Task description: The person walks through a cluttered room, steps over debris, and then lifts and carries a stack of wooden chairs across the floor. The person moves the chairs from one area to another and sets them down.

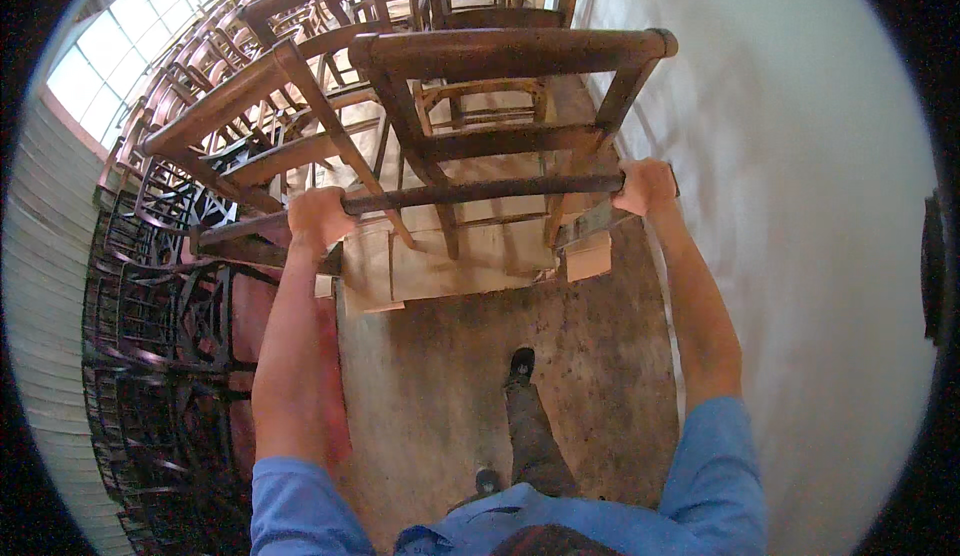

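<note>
I am carrying a wooden chair point(500, 136), held up at the centre of the frame; my left hand point(318, 218) and right hand point(645, 186) are both closed around its dark crossbar point(480, 194). Next, I judge, comes easing it forward toward the stacked chairs point(250, 86) at upper left (legs could snag there). The white wall point(800, 206) bounds the right side, dark metal frames point(160, 336) crowd the left; the bare floor point(600, 376) below leaves a narrow lane.
</note>
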Demonstrator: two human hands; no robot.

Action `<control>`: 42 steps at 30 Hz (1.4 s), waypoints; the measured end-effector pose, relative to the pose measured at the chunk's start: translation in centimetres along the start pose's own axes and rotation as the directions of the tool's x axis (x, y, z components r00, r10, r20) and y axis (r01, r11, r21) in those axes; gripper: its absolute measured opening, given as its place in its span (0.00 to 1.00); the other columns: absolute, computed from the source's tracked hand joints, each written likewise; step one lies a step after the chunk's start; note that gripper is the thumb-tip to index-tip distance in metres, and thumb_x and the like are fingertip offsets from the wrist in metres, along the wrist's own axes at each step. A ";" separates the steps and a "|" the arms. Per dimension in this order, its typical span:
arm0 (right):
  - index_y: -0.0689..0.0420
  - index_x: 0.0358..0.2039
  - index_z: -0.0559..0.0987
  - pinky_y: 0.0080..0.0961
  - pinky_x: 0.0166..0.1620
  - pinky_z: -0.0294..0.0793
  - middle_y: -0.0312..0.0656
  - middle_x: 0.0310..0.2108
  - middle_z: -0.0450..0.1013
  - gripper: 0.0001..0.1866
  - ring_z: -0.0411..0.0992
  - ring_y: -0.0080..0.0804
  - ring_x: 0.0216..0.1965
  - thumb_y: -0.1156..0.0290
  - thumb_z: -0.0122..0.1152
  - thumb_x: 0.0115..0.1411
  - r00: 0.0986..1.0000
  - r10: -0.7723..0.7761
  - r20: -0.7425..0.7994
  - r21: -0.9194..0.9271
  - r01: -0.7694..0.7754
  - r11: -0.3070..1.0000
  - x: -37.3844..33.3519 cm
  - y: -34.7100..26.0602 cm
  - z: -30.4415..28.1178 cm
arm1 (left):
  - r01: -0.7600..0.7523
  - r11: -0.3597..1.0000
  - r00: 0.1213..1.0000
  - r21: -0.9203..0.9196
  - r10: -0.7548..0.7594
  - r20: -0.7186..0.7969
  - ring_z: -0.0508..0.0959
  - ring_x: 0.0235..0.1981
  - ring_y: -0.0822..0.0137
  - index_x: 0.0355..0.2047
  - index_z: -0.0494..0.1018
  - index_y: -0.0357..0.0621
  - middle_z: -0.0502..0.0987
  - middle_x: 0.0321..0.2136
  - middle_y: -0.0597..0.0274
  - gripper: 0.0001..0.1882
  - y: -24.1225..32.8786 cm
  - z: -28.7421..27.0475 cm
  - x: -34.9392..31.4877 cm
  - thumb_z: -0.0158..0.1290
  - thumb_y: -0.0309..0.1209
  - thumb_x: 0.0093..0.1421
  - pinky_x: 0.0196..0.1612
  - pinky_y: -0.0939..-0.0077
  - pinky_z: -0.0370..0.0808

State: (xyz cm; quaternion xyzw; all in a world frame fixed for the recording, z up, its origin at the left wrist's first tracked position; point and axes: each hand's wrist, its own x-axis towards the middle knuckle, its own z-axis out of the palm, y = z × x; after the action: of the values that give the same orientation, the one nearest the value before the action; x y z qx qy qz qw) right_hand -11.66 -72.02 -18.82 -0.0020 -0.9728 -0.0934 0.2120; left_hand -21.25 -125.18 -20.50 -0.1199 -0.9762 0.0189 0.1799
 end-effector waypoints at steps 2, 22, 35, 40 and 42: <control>0.53 0.31 0.84 0.48 0.43 0.80 0.51 0.28 0.80 0.21 0.80 0.52 0.36 0.56 0.74 0.38 0.999 0.029 0.036 0.016 -0.030 0.999 -2.1 -1.5 -1.3 | 0.014 0.999 0.998 0.035 -0.016 0.055 0.85 0.38 0.47 0.35 0.86 0.51 0.85 0.33 0.50 0.21 -0.9 -0.2 -2.1 0.59 0.51 0.48 0.44 0.53 0.82; 0.51 0.28 0.82 0.46 0.40 0.80 0.49 0.29 0.81 0.17 0.81 0.51 0.34 0.54 0.76 0.43 0.987 0.149 0.065 -0.050 -0.146 0.988 -15.5 -12.0 -8.1 | -0.147 0.988 0.989 -0.047 0.147 -0.009 0.85 0.36 0.47 0.32 0.85 0.49 0.85 0.30 0.49 0.20 -8.7 -2.0 -12.1 0.61 0.49 0.45 0.42 0.55 0.81; 0.53 0.28 0.82 0.47 0.40 0.79 0.50 0.27 0.80 0.18 0.81 0.52 0.34 0.54 0.73 0.41 0.969 0.193 0.151 0.017 -0.198 0.980 -21.2 -21.2 -3.9 | -0.210 0.971 0.977 -0.118 0.205 -0.059 0.85 0.32 0.48 0.26 0.84 0.49 0.83 0.25 0.49 0.13 -14.6 1.7 -16.1 0.59 0.43 0.46 0.37 0.55 0.81; 0.51 0.29 0.81 0.48 0.39 0.79 0.49 0.25 0.79 0.16 0.80 0.53 0.31 0.58 0.75 0.40 0.971 0.184 0.151 0.027 -0.190 0.981 -23.7 -25.5 -2.7 | -0.169 0.982 0.985 -0.090 0.165 -0.052 0.85 0.31 0.47 0.25 0.84 0.47 0.83 0.24 0.49 0.14 -16.8 5.2 -19.9 0.60 0.43 0.45 0.38 0.54 0.81; 0.52 0.28 0.81 0.47 0.39 0.79 0.49 0.25 0.80 0.17 0.80 0.52 0.32 0.57 0.74 0.41 0.971 0.189 0.149 -0.008 -0.189 0.982 -24.6 -27.2 -2.7 | -0.183 0.980 0.982 -0.081 0.179 -0.057 0.85 0.33 0.48 0.27 0.84 0.48 0.83 0.26 0.50 0.14 -18.0 6.4 -20.8 0.61 0.42 0.44 0.39 0.54 0.81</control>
State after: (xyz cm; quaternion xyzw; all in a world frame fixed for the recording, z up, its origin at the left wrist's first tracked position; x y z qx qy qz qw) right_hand 10.71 -98.38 -31.49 -0.1009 -0.9816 -0.0694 0.1464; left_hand -8.73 -147.68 -32.26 -0.2162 -0.9564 -0.0097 0.1962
